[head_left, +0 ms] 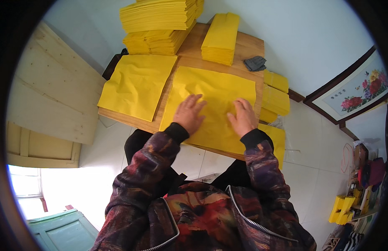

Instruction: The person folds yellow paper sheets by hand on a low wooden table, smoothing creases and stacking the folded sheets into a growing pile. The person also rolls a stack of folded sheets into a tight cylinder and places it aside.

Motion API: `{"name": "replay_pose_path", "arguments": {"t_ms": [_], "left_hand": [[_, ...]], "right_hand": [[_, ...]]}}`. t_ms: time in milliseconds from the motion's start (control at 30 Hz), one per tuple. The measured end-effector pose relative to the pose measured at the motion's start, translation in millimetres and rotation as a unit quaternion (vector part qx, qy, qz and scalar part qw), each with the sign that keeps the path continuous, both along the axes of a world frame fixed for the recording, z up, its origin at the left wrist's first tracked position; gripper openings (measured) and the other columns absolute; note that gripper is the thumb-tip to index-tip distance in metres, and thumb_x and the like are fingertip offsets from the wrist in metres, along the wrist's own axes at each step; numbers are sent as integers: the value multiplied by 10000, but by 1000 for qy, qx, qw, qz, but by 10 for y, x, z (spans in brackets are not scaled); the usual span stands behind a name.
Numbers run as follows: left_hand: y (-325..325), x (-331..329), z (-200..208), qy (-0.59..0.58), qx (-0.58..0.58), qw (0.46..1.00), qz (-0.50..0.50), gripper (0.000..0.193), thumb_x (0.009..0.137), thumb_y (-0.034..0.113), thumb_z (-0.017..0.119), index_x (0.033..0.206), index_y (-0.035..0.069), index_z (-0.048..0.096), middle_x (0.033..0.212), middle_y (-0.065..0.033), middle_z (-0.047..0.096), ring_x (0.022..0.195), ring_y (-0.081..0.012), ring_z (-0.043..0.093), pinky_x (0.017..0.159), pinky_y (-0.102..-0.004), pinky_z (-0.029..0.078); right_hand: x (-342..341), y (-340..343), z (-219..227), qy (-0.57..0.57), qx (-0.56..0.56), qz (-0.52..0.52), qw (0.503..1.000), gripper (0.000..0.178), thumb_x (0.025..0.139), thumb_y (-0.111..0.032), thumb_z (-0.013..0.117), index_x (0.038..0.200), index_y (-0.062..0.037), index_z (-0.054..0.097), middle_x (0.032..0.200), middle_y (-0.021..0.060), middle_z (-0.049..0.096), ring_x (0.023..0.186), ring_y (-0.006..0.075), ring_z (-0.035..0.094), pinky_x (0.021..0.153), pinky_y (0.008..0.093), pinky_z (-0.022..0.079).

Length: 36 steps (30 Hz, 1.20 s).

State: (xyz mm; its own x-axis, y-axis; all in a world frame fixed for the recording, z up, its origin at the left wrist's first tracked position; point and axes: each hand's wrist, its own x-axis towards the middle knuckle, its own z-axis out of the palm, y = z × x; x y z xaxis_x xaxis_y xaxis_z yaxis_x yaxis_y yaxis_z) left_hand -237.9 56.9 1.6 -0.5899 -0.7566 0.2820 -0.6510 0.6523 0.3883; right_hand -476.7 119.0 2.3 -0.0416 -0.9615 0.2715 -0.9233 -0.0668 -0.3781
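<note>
A large yellow sheet (215, 85), paper or thin cloth, lies spread on the wooden table in front of me. My left hand (190, 113) rests over its left-middle part, fingers stretched out and slightly bent. Over its right side is my right hand (243, 116), fingers extended and pointing away from me. Neither hand holds anything that I can see. Left of this sheet lies a second yellow sheet (137, 85), creased, its near edge along the table's front.
Tall stacks of folded yellow sheets (156, 19) stand at the table's back left. A narrower yellow stack (221, 37) and a dark grey cloth (255, 63) lie behind my sheet on the wooden table (250, 44). Yellow bundles (275, 98) sit beyond its right edge.
</note>
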Motion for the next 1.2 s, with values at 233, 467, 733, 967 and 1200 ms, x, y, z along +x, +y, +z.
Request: {"name": "replay_pose_path", "arguments": {"t_ms": [233, 467, 733, 967, 1200], "left_hand": [[233, -85, -80, -98, 54, 994, -14, 602, 857, 371, 620, 1400, 176, 450, 1528, -106, 320, 1415, -316, 270, 1137, -492, 233], [48, -335, 74, -146, 96, 984, 14, 495, 901, 314, 563, 1352, 129, 476, 1482, -105, 386, 1401, -286, 309, 1139, -484, 233], [-283, -324, -212, -120, 56, 985, 112, 660, 909, 418, 549, 1465, 125, 349, 1565, -80, 269, 1449, -252, 235, 1164, -472, 182], [-514, 244, -460, -119, 33, 974, 189, 696, 890, 446, 538, 1463, 100, 349, 1554, -85, 289, 1441, -252, 244, 1164, -445, 194], [-1034, 723, -700, 199, 182, 942, 198, 465, 853, 157, 583, 1277, -28, 533, 1282, -243, 563, 1197, -343, 544, 1016, -376, 423]], "right_hand": [[241, 87, -96, 77, 97, 27, 992, 635, 886, -362, 634, 1426, -127, 396, 1536, 87, 264, 1412, 366, 222, 1129, 553, 184], [352, 22, -9, 89, 103, 36, 990, 573, 916, -359, 593, 1418, -144, 419, 1535, 74, 281, 1423, 351, 215, 1133, 577, 173], [436, -8, -188, 82, 64, 51, 993, 586, 893, -347, 605, 1418, -171, 412, 1526, 64, 305, 1418, 343, 229, 1123, 592, 162], [242, -58, -247, -50, 6, 77, 996, 526, 875, -239, 651, 1349, -84, 484, 1436, 139, 430, 1354, 341, 365, 1113, 481, 282], [-746, 180, -79, -491, 40, -139, 859, 481, 943, -247, 608, 1325, 20, 491, 1334, 210, 524, 1195, 310, 542, 975, 372, 456]]}}
